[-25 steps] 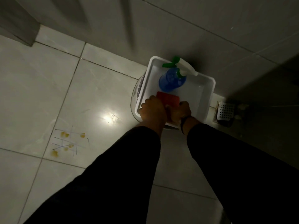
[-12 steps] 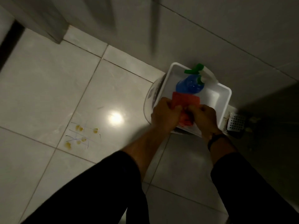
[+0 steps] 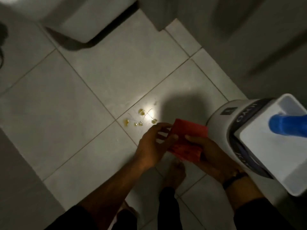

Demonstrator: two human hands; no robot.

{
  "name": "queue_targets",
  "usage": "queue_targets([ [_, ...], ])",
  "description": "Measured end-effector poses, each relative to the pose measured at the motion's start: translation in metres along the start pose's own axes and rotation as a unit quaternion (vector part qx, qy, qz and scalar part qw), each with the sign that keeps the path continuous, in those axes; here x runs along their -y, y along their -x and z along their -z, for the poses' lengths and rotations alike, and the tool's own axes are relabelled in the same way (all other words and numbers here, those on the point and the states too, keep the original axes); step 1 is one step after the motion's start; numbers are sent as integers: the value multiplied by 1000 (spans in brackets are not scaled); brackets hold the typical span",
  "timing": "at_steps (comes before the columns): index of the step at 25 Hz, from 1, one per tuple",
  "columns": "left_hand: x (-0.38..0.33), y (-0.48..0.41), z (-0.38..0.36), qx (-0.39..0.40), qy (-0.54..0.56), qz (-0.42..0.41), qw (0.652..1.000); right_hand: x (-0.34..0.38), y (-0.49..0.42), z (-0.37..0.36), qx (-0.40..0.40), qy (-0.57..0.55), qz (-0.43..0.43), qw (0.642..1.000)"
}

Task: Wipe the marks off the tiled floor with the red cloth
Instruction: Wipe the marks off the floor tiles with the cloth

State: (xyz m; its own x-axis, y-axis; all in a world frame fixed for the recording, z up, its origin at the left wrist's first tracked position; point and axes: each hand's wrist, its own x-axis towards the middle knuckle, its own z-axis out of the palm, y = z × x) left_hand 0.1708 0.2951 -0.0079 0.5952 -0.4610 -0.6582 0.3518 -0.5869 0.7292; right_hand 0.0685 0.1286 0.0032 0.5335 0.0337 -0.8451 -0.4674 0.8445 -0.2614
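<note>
A: Where is the folded red cloth (image 3: 187,140)?

B: Up off the pale tiled floor (image 3: 69,103), between both hands, right of centre in the head view. The left hand (image 3: 154,143) pinches its left edge, thumb on top, fingers behind. The right hand (image 3: 211,153) clasps the near right corner, thumb lying across the top.

A: And the marks?

B: The small yellow blobs and thin blue pen lines (image 3: 140,119) sit on the floor just beyond the left hand, close to a grout crossing, beside a bright glare spot. The cloth is near them but not touching; it is held above the tile to their right.

A: What else is around?

B: A white rectangular plastic tub (image 3: 259,146) at the right edge, resting on a round white and dark blue device (image 3: 230,113), with a blue plastic bottle (image 3: 285,125) lying in it. A bare foot (image 3: 176,175) stands on the tile below the hands.
</note>
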Motion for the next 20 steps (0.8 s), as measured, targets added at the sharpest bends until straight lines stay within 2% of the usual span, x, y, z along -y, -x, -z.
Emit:
queue_targets([
  [2, 59, -11, 45, -107, -88, -12, 990, -14, -44, -20, -57, 73, -12, 996],
  [4, 132, -26, 89, -186, -255, 11, 949, -29, -93, -33, -83, 134, 9, 987],
  [6, 200, -46, 121, -192, -378, 79, 902, -38, -146, -39, -98, 194, 50, 975],
  [8, 258, -69, 140, -190, -432, 112, 874, -41, -202, -41, -122, 291, 119, 941],
  [12, 348, -117, 144, -237, -488, 50, 839, -41, -319, -41, -149, 493, 253, 819],
  [13, 365, -128, 139, -248, -492, 29, 834, -41, -343, -41, -161, 542, 279, 776],
  [15, 388, -146, 126, -265, -458, 15, 848, -45, -382, -39, -182, 638, 321, 676],
  [17, 404, -157, 117, -293, -427, 15, 855, -60, -406, -39, -166, 716, 318, 599],
  [20, 420, -168, 117, -328, -434, -17, 839, -94, -425, -33, -190, 814, 297, 462],
])
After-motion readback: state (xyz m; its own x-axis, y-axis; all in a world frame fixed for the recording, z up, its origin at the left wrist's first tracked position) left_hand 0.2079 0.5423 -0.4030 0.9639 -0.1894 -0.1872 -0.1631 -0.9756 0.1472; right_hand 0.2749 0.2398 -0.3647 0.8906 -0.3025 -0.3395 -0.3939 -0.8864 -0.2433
